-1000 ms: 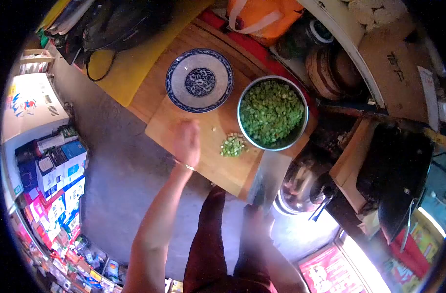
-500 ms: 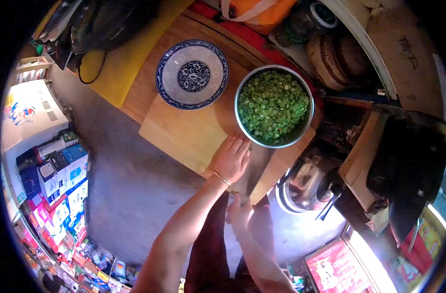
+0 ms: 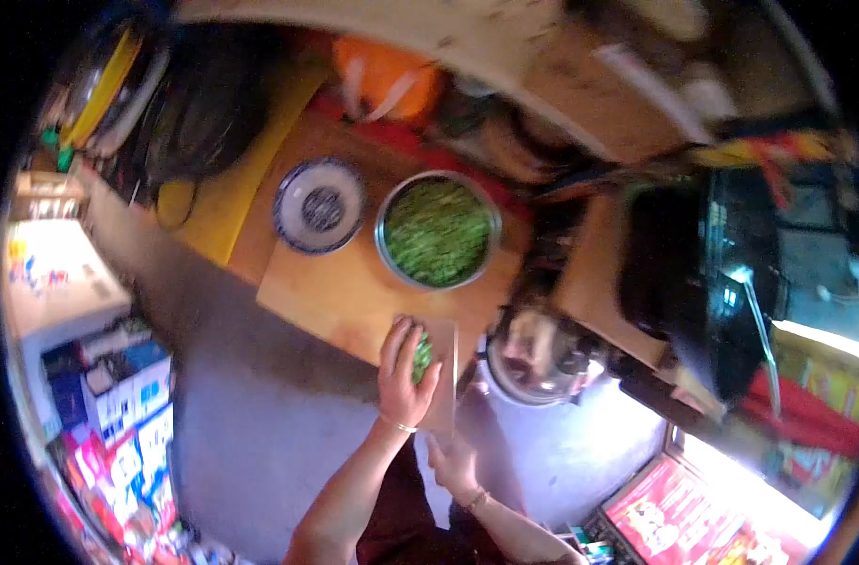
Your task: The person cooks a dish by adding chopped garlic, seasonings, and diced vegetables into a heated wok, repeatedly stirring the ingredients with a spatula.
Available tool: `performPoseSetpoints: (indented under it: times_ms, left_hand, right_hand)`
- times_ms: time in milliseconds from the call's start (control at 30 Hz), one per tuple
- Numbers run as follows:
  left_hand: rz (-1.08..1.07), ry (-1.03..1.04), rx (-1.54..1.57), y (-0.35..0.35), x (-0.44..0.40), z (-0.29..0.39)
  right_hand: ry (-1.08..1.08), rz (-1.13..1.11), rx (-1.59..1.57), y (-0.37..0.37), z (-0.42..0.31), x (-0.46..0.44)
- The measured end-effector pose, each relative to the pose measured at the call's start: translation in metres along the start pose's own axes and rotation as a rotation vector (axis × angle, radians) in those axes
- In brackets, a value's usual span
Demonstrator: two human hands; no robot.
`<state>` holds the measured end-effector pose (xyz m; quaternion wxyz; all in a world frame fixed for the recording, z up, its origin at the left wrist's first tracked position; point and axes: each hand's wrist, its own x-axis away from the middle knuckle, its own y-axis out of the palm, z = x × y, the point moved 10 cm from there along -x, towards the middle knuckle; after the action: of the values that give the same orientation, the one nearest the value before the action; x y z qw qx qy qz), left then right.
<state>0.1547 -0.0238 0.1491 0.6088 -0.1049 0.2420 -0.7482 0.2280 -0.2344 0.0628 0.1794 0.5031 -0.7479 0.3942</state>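
In the head view a cleaver (image 3: 442, 400) lies with its broad blade turned flat at the near edge of the wooden cutting board (image 3: 316, 306). My right hand (image 3: 455, 466) is closed around its handle. Over the blade, my left hand (image 3: 406, 384) curls its fingers around a small heap of chopped green vegetable (image 3: 423, 358). Beyond both hands stands a steel bowl (image 3: 380, 247) filled with more green pieces. Left of that bowl sits a blue-and-white plate (image 3: 293, 209). Motion blurs the picture somewhat.
A lidded metal pot (image 3: 533, 363) stands right of the board. At the back are an orange bag (image 3: 392, 80) and a yellow sheet (image 3: 250, 202). Stacked boxes (image 3: 119, 391) line the left side, and a dark wok-like pan (image 3: 679, 273) is at the right.
The view has shifted. The cleaver now lies flatter, its blade nearer to me and away from the bowl. My left hand has moved from beside the blade to over it, with green pieces inside.
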Motion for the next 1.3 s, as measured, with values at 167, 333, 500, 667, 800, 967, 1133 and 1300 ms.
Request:
performPoseSetpoints:
  times_ms: [167,333,500,667,800,967,1133,1300]
  left_hand:
    - [0.039,0.193,0.087,-0.001,-0.039,0.182]
    - [0.121,0.428,0.323,0.033,-0.086,0.358]
    - [0.061,0.358,0.507,0.126,-0.119,0.42]
    - [-0.163,0.442,-0.131,0.271,-0.142,0.376]
    - [-0.194,0.59,0.18,0.245,-0.171,0.397]
    - [-0.621,0.092,0.212,0.233,-0.187,0.391]
    - [-0.693,0.293,0.441,0.202,-0.178,0.385]
    - [-0.762,0.909,0.321,0.102,-0.105,0.441]
  right_hand:
    - [-0.439,0.239,0.107,-0.144,-0.124,0.069]
    - [-0.375,0.496,0.034,-0.293,-0.201,0.121]
    - [-0.459,0.719,0.056,-0.396,-0.216,0.152]
    - [-0.095,0.651,-0.248,-0.43,-0.11,0.171]
    - [0.057,0.6,-0.321,-0.421,-0.035,0.19]
    - [0.119,0.222,-0.074,-0.36,0.027,0.169]
    - [0.186,-0.059,0.027,-0.301,-0.024,0.152]
    - [0.14,0.062,-0.336,-0.323,-0.089,0.157]
